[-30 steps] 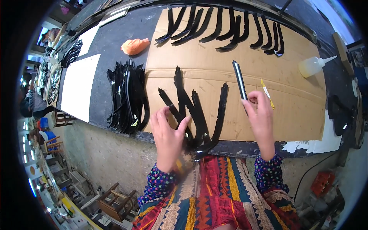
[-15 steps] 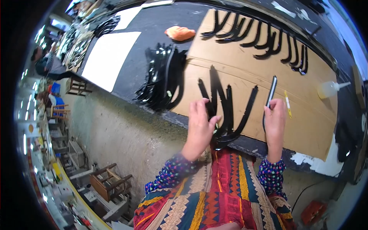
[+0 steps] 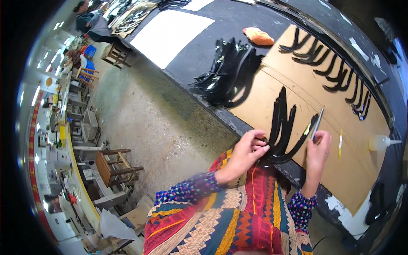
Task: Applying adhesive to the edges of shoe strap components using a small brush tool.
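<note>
Left hand [image 3: 248, 148] pinches the curved black strips [image 3: 284, 127] at the cardboard sheet's [image 3: 340, 106] near edge. Right hand [image 3: 319, 146] grips a slim brush [image 3: 317, 123], mid-coating by the look of it; next stroke needs a steady hold.

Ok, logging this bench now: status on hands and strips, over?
Left hand pinching the fanned black strips at their near ends. Right hand holding a thin brush on one strip. Glue bottle and yellow stick lie clear to the right.
</note>
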Available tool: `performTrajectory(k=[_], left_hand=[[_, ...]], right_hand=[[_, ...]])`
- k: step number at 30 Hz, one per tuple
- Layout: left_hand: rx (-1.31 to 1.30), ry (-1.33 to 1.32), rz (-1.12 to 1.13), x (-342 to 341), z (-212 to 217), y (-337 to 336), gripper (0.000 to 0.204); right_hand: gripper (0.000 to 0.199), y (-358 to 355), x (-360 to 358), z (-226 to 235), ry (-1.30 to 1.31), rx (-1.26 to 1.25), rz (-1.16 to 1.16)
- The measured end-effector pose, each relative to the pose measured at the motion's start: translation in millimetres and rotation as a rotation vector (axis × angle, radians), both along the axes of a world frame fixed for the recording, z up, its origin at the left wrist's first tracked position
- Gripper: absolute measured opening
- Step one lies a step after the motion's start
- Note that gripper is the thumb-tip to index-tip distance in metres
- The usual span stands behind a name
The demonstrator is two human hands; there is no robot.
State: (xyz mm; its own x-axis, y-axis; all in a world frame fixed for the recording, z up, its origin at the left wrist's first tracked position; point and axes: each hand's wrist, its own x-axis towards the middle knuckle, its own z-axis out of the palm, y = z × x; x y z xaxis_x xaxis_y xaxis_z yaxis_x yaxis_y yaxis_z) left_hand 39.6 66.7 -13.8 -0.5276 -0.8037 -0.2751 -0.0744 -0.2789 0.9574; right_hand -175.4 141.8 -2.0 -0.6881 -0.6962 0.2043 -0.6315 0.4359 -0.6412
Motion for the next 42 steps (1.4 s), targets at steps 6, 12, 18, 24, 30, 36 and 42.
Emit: performTrajectory(k=[6, 12, 18, 24, 30, 36, 42], left_hand=[[-0.041, -0.144, -0.047, 17.8, 6.7, 2.0, 0.042], [-0.012, -0.229, -0.231, 7.5, 14.8, -4.7, 0.044], [-0.122, -0.332, -0.302, -7.7, 27.9, -11.6, 0.041], [0.007, -0.38, -0.212, -13.2, 27.5, -18.0, 0.037], [-0.43, -0.539, -0.217, -21.0, 53.6, -42.9, 0.033], [-1.05, -0.579, -0.098, -75.6, 83.4, -175.8, 0.022], [-1.595, -0.883, -0.21, -103.4, 59.7, -312.4, 0.044]], right_hand=[[0.018, -10.2, 36.4, 11.0, 0.01, -0.012, 0.143], [0.016, -3.0, 45.6, 41.9, -0.237, -0.097, 0.15], [0.016, 8.3, 42.3, 17.4, -0.299, -0.019, 0.205], [0.015, -3.9, 59.6, 0.5, -0.42, -0.171, 0.39], [0.022, 35.1, -19.4, 12.5, -0.343, -0.102, 0.063], [0.036, 70.5, -42.2, 14.1, 0.299, 0.073, 0.257], [0.047, 76.0, -83.3, 41.6, -0.161, -0.154, -0.191]])
